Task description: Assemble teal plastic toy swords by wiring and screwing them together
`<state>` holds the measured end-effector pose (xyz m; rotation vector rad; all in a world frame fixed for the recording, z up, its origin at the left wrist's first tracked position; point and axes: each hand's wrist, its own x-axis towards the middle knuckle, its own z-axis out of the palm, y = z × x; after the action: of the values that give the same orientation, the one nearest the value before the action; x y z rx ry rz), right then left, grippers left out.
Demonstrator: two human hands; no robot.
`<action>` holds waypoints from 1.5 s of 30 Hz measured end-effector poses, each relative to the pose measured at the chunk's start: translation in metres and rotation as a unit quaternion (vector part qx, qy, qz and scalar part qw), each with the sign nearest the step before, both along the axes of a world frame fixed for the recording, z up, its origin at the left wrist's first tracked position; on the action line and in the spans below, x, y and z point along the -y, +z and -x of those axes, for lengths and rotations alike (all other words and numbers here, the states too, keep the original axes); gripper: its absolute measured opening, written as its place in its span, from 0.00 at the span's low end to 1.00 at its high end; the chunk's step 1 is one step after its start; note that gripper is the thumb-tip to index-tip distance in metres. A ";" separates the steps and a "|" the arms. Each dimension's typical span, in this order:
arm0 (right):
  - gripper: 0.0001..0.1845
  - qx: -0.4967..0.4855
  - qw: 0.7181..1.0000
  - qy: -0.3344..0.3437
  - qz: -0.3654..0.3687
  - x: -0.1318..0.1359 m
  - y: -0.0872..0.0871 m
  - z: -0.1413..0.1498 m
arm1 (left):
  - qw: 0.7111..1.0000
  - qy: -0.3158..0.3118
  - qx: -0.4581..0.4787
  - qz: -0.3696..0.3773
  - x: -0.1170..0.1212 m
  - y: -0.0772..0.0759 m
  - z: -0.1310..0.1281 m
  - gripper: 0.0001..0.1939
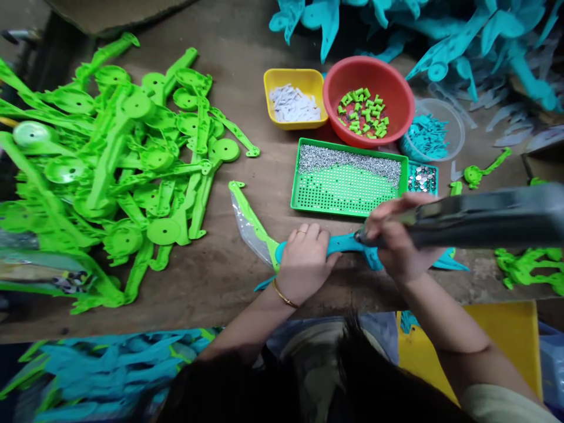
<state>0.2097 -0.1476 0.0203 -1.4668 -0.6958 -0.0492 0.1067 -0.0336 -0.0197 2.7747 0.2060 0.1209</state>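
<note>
My left hand (305,255) presses down on a teal and green plastic toy piece (348,244) lying on the wooden table near its front edge; the fingers curl over it. A clear blade part with a green edge (251,226) sticks out to the left of that hand. My right hand (396,238) grips a dark grey electric screwdriver (484,217), its tip resting on the teal piece. A gold bangle circles my left wrist.
A big heap of green plastic parts (110,164) fills the left. Behind the hands stands a green tray of screws (348,176), a yellow tub of white bits (294,97), a red bowl of green pegs (368,100), and teal parts (440,35).
</note>
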 end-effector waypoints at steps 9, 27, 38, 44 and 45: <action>0.18 0.018 0.990 -0.107 -0.093 -0.034 -0.017 -0.041 | 0.999 -0.004 0.039 -0.023 0.036 0.003 -0.010 0.38; 0.16 0.055 0.993 -0.044 -0.097 0.005 0.021 -0.017 | 0.999 0.002 0.038 -0.017 0.050 -0.003 -0.015 0.48; 0.19 0.068 0.997 0.001 -0.030 0.018 -0.029 -0.014 | 0.997 0.013 0.052 -0.055 0.050 -0.008 -0.017 0.44; 0.18 0.046 0.999 -0.011 -0.023 0.009 -0.004 -0.021 | 0.997 0.008 0.053 -0.058 0.050 -0.008 -0.017 0.48; 0.17 0.055 0.997 -0.031 -0.038 0.005 0.000 -0.024 | 0.997 0.007 0.053 -0.057 0.050 -0.008 -0.017 0.48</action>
<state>0.2341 -0.1527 0.0204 -1.4211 -0.7299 -0.2041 0.1235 -0.0831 -0.0274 2.8708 0.1976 0.2900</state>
